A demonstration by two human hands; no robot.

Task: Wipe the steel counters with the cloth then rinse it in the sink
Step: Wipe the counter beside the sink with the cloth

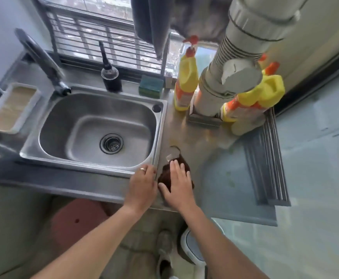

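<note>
The right hand lies flat, fingers straight and slightly spread, pressing a dark brown cloth onto the steel counter just right of the sink. The left hand rests at the sink's near right corner, touching the rim; its fingers curl downward, and the blur leaves it unclear whether they catch the cloth's edge. A ring shows on one finger. The sink basin is bare steel with a round drain strainer, and the faucet stands at its far left corner. Behind the cloth, two yellow spray bottles flank a grey drain pipe, and a green sponge sits near the window ledge.
</note>
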